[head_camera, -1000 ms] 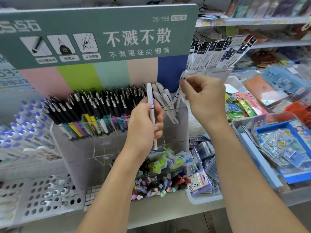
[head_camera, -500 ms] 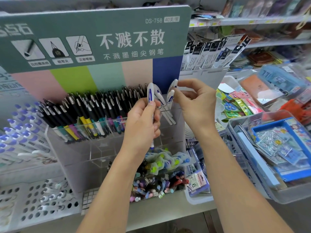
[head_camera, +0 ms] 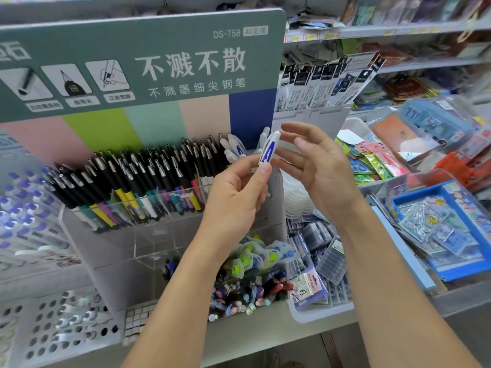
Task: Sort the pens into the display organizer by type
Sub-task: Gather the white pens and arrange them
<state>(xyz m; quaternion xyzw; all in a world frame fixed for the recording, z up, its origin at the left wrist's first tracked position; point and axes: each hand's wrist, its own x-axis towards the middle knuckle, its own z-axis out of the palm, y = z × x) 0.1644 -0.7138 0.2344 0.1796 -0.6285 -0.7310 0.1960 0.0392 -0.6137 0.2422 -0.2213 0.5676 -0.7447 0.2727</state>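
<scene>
The left hand (head_camera: 236, 192) pinched a white pen (head_camera: 269, 151) with a blue mark between thumb and fingertips, cap end up, just in front of the right end of the clear display organizer (head_camera: 170, 235). The right hand (head_camera: 313, 166) was held beside the pen, fingers spread and only lightly bent, gripping nothing; whether a fingertip touched the cap could not be told.

The organizer's upper tier held a dense row of black-capped pens (head_camera: 138, 181) with silver tips, leaning back against the striped card; barrels showed yellow, teal, purple and white through the acrylic. At the right end of that tier stood a few more white pens (head_camera: 233, 148). The lower clear compartment (head_camera: 154, 248) appeared mostly bare.

Below, a bin (head_camera: 247, 293) held mixed small pens and pastel-coloured items. To the right, a white tray (head_camera: 318, 312) contained packets and clear plastic cases. At far left, blue-capped pens (head_camera: 24, 208) lay in rows on a separate rack.
</scene>
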